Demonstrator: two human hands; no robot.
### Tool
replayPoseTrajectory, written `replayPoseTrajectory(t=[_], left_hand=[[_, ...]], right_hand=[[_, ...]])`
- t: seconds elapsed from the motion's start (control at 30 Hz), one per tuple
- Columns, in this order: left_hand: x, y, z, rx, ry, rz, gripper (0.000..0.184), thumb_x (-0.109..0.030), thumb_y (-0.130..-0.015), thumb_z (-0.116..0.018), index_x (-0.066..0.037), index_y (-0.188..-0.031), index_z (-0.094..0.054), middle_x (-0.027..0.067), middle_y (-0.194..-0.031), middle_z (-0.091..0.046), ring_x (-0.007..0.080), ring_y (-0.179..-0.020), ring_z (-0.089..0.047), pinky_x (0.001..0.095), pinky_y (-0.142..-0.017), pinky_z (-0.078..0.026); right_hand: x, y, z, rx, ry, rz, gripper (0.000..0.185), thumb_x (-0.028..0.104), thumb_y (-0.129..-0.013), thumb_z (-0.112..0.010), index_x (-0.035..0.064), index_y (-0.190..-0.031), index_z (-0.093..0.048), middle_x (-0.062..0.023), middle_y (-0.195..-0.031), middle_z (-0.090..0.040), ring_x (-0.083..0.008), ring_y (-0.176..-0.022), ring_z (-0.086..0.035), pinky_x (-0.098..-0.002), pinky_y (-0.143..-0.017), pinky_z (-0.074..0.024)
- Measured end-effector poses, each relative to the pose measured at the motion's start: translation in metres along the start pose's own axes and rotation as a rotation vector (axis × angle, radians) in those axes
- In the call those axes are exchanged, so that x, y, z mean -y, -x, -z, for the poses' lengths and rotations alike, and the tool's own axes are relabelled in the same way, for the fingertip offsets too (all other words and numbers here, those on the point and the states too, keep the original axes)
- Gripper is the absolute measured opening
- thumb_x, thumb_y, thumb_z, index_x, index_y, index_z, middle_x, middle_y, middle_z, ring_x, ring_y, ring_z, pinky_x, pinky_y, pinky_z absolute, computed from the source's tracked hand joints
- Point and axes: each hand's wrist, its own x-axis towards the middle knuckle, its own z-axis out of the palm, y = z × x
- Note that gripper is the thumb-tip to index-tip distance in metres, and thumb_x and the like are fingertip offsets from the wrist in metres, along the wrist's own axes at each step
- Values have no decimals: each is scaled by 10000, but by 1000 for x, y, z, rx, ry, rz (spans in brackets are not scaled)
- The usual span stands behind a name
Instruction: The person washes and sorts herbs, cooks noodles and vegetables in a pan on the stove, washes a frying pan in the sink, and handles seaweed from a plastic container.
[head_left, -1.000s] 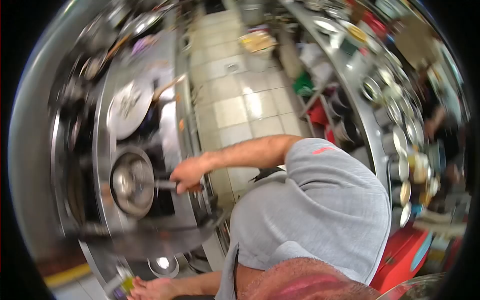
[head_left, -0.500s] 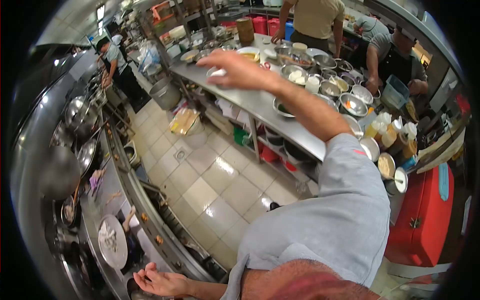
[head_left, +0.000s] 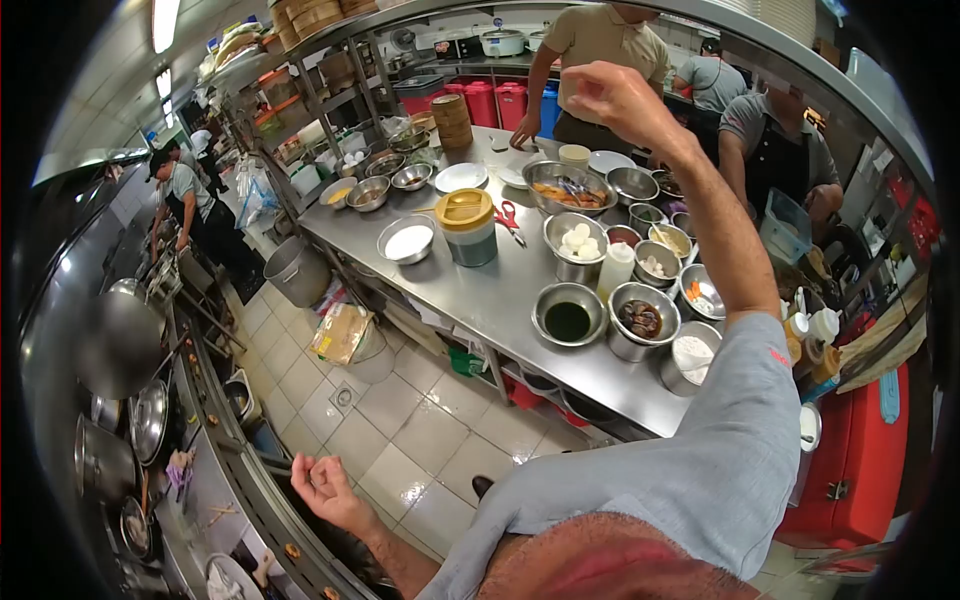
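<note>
My right hand [head_left: 625, 105] is raised over the far side of the steel table [head_left: 455, 320], fingers loosely bent and nothing visible in them. Beneath and near it are a large bowl of mixed food [head_left: 570, 190] and a white plate [head_left: 611, 161]. At the lower left, my left hand [head_left: 335, 495] hangs beside the stove edge, fingers loosely curled and apart, holding nothing. On the table stand a yellow-lidded container [head_left: 468, 228], a bowl of white powder or grains [head_left: 407, 240], red-handled scissors [head_left: 509, 222] and a bowl of dark green liquid [head_left: 567, 314].
Several ingredient bowls crowd the table's right side, near a squeeze bottle [head_left: 616, 268]. Co-workers stand across the table and at the far left. Pans [head_left: 150, 422] line the stove on the left. A big pot [head_left: 296, 271] stands on the tiled floor [head_left: 400, 430]. A red cooler [head_left: 860, 470] is at right.
The view has swung so more of the table shows. My right hand has moved up and right, its fingers more bent. My left hand has risen away from the plate on the stove.
</note>
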Motion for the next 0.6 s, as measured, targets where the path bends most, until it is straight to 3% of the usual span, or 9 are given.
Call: replayPoseTrajectory(t=[0.03, 0.1, 0.17, 0.23, 0.27, 0.37, 0.43, 0.5, 0.6], left_hand=[[14, -14, -6, 47, 16, 21, 396, -12, -838, -539, -16, -1207, -395, 69, -1026, -445, 113, -807, -506, 236, -741, -433], [50, -46, -18, 82, -12, 27, 412, -12, -826, -557, -10, -1206, -395, 96, -1064, -436, 126, -824, -508, 255, -765, -444], [82, -75, -30, 149, -17, 63, 429, -5, -813, -573, -7, -1204, -397, 104, -1079, -436, 133, -830, -510, 263, -782, -446], [111, -104, -42, 214, 25, 126, 447, 2, -797, -591, -6, -1202, -401, 97, -1077, -440, 135, -824, -515, 262, -777, -448], [124, -118, -47, 257, 52, 162, 457, 4, -789, -600, -6, -1200, -402, 90, -1068, -444, 133, -814, -517, 257, -764, -448], [181, -154, -59, 431, -41, 285, 445, -42, -804, -598, -11, -1202, -401, 79, -1043, -448, 140, -791, -535, 253, -709, -454], [212, -168, -81, 520, -36, 442, 471, -92, -811, -608, -24, -1219, -383, 82, -1026, -452, 149, -785, -541, 258, -683, -457], [236, -172, -110, 600, 64, 659, 501, -143, -818, -613, -31, -1234, -358, 101, -1037, -446, 169, -798, -546, 284, -687, -472], [278, -181, -159, 678, 266, 904, 521, -200, -832, -604, -30, -1230, -314, 123, -1064, -412, 230, -839, -556, 341, -703, -498]], right_hand=[[-1, -6, -5, 5, -1, -11, 315, 164, -749, -636, 21, -1026, -586, -125, -760, -589, -222, -705, -573, -326, -640, -454], [-1, -10, -14, -25, -33, -84, 298, 172, -791, -631, 49, -1058, -582, -45, -802, -602, -114, -720, -547, -271, -658, -449], [-31, -11, -34, 27, -95, -420, 298, 165, -791, -635, 42, -1058, -586, -43, -852, -623, -90, -717, -552, -256, -648, -455], [38, -11, -42, -120, -125, -371, 275, 87, -769, -625, -1, -1025, -576, -99, -811, -622, -148, -725, -564, -264, -632, -465], [60, -8, -52, -101, -170, -479, 251, 80, -768, -626, -4, -1001, -583, -23, -691, -582, -74, -595, -502, -217, -502, -420], [36, 25, -121, 86, -265, -381, 291, 169, -797, -632, 27, -1047, -588, -45, -846, -622, -75, -701, -553, -246, -610, -458], [40, 47, -189, 123, -411, -470, 305, 197, -795, -637, 11, -1032, -589, -33, -785, -597, -81, -659, -545, -226, -573, -452], [56, 62, -244, 296, -495, -759, 352, 216, -762, -661, 25, -1047, -582, -53, -729, -597, -131, -602, -567, -287, -512, -463], [44, 73, -335, 171, -665, -1210, 581, 343, -716, -697, 27, -1152, -481, -83, -852, -572, -135, -671, -558, -267, -517, -470]])
